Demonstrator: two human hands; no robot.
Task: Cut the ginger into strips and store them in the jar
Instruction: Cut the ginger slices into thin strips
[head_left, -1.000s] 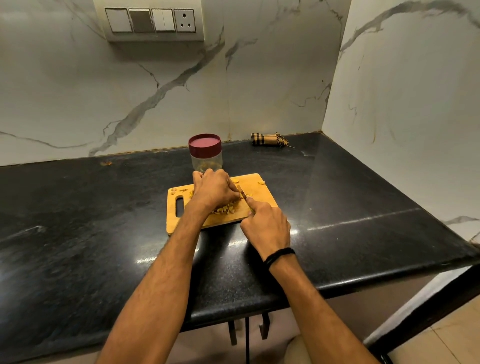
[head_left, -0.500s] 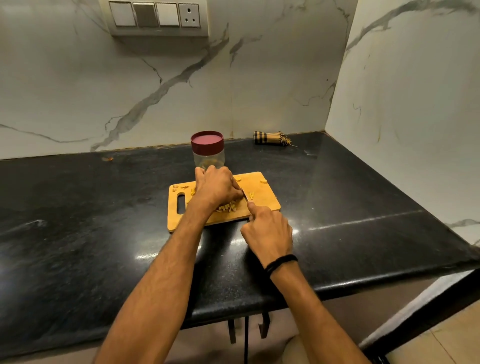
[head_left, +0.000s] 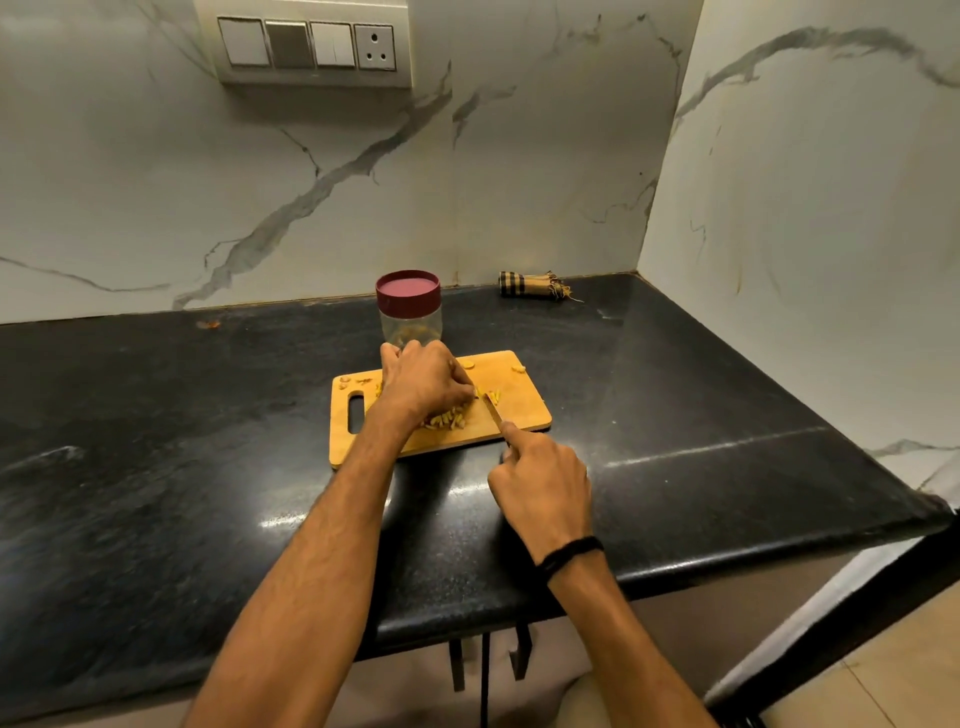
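A wooden cutting board (head_left: 519, 410) lies on the black counter. My left hand (head_left: 423, 384) is curled over a piece of ginger on the board, which its fingers hide. Cut ginger strips (head_left: 447, 420) lie in a small pile just below that hand. My right hand (head_left: 543, 486) grips a knife (head_left: 492, 410), index finger stretched along its back, blade tip on the board beside my left fingers. Behind the board stands a clear jar (head_left: 410, 325) with a dark red lid on it.
A few loose ginger bits (head_left: 517, 369) lie at the board's far edge. A rolled checked cloth (head_left: 532, 285) sits by the back wall. Marble walls close the back and right sides. The counter's front edge (head_left: 675, 571) runs under my forearms.
The knife blade has shifted slightly right and toward me along the board. My left hand stays curled over the ginger. The view has tilted a little.
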